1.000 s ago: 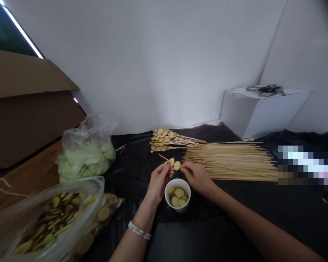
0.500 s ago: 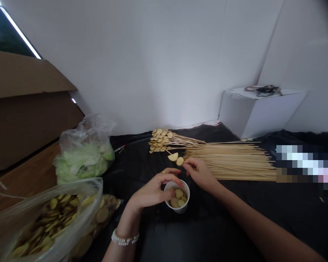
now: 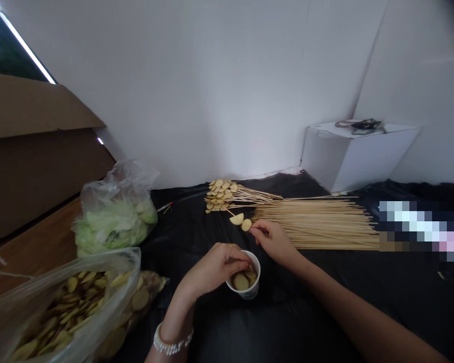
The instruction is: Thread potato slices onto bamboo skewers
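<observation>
A white paper cup (image 3: 254, 291) holds pale round potato slices (image 3: 241, 281), some of them in shadow. My left hand (image 3: 221, 267) reaches over its rim, fingertips drawn together among the slices; whatever they pinch, if anything, is hidden. Just beyond the cup, my right hand (image 3: 274, 242) pinches a thin wooden skewer (image 3: 230, 213) near its threaded slices. Two potato slices sit on that skewer: a half-round one (image 3: 236, 219) and a smaller round one (image 3: 246, 225) by my fingertips.
Bare skewers (image 3: 325, 222) lie in a wide pile right of centre. Finished potato skewers (image 3: 221, 191) are heaped at the back. On the left stand an open bag of slices (image 3: 70, 312) and a bag of pale green vegetable pieces (image 3: 113, 222). A white box (image 3: 355, 156) is at back right.
My left hand's fingers, spread over the cup before, have drawn together and dipped inside it. My right hand keeps its hold on the skewer. The view has shifted slightly.
</observation>
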`<state>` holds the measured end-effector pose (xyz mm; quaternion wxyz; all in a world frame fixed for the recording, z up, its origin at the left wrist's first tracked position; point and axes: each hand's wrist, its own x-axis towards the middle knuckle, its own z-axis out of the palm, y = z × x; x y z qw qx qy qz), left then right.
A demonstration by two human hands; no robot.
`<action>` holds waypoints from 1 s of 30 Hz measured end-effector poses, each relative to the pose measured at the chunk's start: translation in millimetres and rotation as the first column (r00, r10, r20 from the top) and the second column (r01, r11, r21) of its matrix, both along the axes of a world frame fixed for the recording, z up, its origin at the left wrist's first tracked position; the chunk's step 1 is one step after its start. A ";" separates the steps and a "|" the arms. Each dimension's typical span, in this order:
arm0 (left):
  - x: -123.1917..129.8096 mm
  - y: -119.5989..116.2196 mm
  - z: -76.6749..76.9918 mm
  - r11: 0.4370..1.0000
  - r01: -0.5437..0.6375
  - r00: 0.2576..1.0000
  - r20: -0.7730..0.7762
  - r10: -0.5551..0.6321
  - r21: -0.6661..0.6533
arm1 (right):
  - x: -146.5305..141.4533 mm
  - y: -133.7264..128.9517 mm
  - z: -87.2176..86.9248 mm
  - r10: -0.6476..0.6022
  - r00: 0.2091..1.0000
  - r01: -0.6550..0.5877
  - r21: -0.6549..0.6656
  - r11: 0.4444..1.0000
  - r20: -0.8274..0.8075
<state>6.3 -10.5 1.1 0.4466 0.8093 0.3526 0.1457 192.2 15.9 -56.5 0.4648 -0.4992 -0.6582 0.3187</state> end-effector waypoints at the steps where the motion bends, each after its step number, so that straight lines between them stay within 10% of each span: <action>1: -0.2 0.2 0.2 1.000 -0.013 0.999 0.047 0.014 -0.021 | 0.0 0.1 -0.1 -0.002 1.000 0.002 0.000 1.000 0.003; 7: -3.7 10.8 -7.6 0.964 -0.159 0.917 0.330 0.224 -0.213 | 0.2 0.9 -0.2 0.003 1.000 -0.003 -0.012 1.000 -0.027; 11: -2.3 25.3 -30.4 0.841 -0.358 0.715 0.461 0.526 -0.405 | 0.7 2.7 0.7 -0.013 0.996 0.009 -0.048 0.999 -0.088; 16: 0.9 32.8 -46.0 0.724 -0.340 0.536 0.509 0.673 -0.600 | -0.3 -0.3 9.6 0.026 0.985 -0.044 -0.106 0.993 -0.168; 30: 10.4 20.7 -34.2 0.810 -0.341 0.650 0.503 0.570 -0.477 | -11.1 -6.6 7.7 0.099 0.944 -0.142 -0.117 0.983 -0.314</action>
